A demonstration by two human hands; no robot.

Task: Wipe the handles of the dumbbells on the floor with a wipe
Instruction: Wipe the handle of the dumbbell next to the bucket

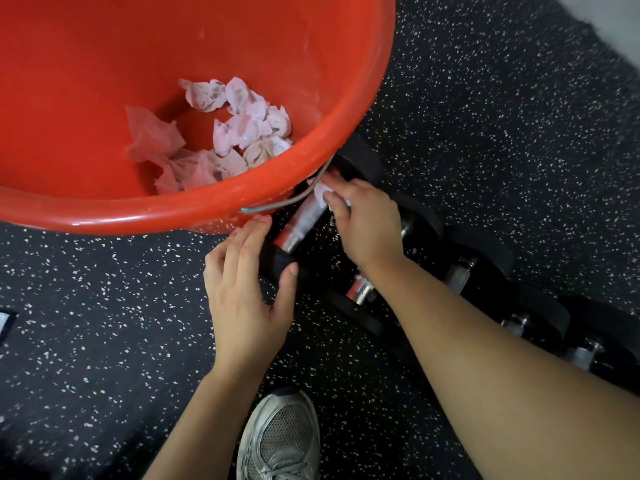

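Gym: speckled rubber floor (485,116), dumbbells (478,268).

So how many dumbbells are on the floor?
4 that I can see. One by the red bucket is being wiped; the others line up toward the right. The arm may hide more.

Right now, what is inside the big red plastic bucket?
Several crumpled white used wipes lie at the bottom of the red plastic bucket. Anything beneath them is hidden.
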